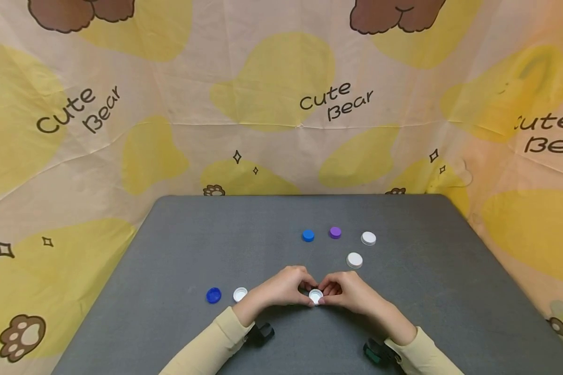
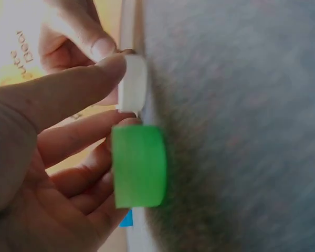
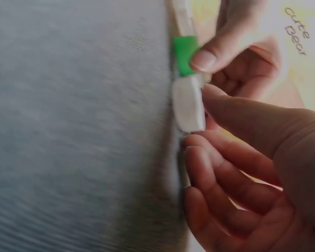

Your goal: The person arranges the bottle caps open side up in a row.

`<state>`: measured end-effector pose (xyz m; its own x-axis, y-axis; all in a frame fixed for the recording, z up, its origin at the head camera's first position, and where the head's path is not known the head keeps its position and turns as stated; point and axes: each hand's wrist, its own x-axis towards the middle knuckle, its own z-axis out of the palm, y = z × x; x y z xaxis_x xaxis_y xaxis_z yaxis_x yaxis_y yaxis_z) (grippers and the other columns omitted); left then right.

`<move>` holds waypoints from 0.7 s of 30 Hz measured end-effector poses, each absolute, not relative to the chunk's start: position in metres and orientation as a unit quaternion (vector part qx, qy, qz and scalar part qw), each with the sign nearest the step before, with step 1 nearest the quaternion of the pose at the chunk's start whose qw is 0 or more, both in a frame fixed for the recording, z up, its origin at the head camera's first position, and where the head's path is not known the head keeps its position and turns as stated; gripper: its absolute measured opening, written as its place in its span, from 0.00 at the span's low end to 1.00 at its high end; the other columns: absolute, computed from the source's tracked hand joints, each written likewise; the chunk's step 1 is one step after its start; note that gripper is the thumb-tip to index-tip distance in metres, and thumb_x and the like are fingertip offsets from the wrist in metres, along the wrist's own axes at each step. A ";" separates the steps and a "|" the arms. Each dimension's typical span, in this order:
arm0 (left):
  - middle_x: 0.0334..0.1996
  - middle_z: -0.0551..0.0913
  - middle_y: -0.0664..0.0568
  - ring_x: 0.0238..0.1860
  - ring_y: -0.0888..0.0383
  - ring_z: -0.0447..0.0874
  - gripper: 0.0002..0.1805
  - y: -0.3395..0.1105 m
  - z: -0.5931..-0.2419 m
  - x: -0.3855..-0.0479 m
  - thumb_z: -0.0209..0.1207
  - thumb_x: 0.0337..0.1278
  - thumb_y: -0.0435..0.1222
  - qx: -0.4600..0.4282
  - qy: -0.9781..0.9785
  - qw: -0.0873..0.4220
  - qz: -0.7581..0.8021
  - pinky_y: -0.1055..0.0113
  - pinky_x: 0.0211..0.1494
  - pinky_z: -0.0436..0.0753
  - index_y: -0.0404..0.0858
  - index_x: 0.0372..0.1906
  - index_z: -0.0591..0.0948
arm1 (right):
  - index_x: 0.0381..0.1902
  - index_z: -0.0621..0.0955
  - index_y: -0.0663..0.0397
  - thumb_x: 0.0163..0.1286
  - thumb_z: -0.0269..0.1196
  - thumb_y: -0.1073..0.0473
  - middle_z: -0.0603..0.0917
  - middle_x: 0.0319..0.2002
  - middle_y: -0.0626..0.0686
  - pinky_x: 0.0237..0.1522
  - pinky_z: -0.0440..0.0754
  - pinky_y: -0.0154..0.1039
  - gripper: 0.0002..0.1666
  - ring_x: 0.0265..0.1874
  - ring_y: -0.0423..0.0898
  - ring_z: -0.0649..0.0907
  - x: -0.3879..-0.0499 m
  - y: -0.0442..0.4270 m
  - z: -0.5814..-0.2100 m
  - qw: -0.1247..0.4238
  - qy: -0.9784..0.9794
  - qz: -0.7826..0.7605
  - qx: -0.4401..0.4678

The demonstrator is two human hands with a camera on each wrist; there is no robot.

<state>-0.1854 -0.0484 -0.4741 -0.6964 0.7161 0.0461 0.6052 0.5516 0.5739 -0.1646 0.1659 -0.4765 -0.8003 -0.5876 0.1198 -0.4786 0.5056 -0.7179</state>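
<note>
Between my two hands a small white bottle cap [image 1: 316, 296] lies on the table, its hollow side up. My left hand [image 1: 279, 289] holds its left side between thumb and fingers, as the left wrist view shows with the thumb on the cap's rim [image 2: 133, 84]. From the other side my right hand [image 1: 349, 292] holds the same cap, thumb at the near edge and fingers bent beyond it. A green bottle cap [image 2: 139, 165] stands by the left palm and fingers; in the head view that hand mostly hides it.
Farther back on the grey table [image 1: 244, 224] are a blue cap [image 1: 308, 236], a purple cap [image 1: 335, 233] and two white caps, one behind [image 1: 368, 238] and one nearer [image 1: 354, 260]. Left of the left hand lie a dark blue cap [image 1: 213, 295] and another white cap [image 1: 240, 295].
</note>
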 end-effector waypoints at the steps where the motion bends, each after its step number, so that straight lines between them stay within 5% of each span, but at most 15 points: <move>1: 0.30 0.80 0.59 0.33 0.69 0.76 0.16 -0.049 -0.473 -0.187 0.72 0.42 0.41 0.376 0.875 0.098 0.288 0.80 0.36 0.73 0.44 0.41 0.87 | 0.34 0.83 0.55 0.55 0.71 0.56 0.85 0.25 0.44 0.29 0.80 0.29 0.12 0.25 0.31 0.81 -0.167 0.166 -0.475 0.065 0.864 -0.388 -0.312; 9: 0.32 0.82 0.54 0.33 0.65 0.80 0.15 -0.052 -0.460 -0.206 0.68 0.50 0.41 0.343 0.883 0.077 0.311 0.77 0.36 0.76 0.39 0.42 0.85 | 0.39 0.83 0.58 0.57 0.70 0.53 0.85 0.30 0.46 0.32 0.80 0.30 0.16 0.28 0.36 0.82 -0.189 0.167 -0.460 0.015 0.877 -0.378 -0.296; 21: 0.30 0.85 0.54 0.32 0.64 0.81 0.14 -0.049 -0.447 -0.254 0.70 0.47 0.38 0.262 0.902 0.046 0.339 0.74 0.35 0.79 0.36 0.39 0.85 | 0.41 0.83 0.60 0.56 0.71 0.57 0.86 0.35 0.53 0.36 0.82 0.32 0.16 0.32 0.41 0.84 -0.229 0.156 -0.451 -0.018 0.891 -0.385 -0.240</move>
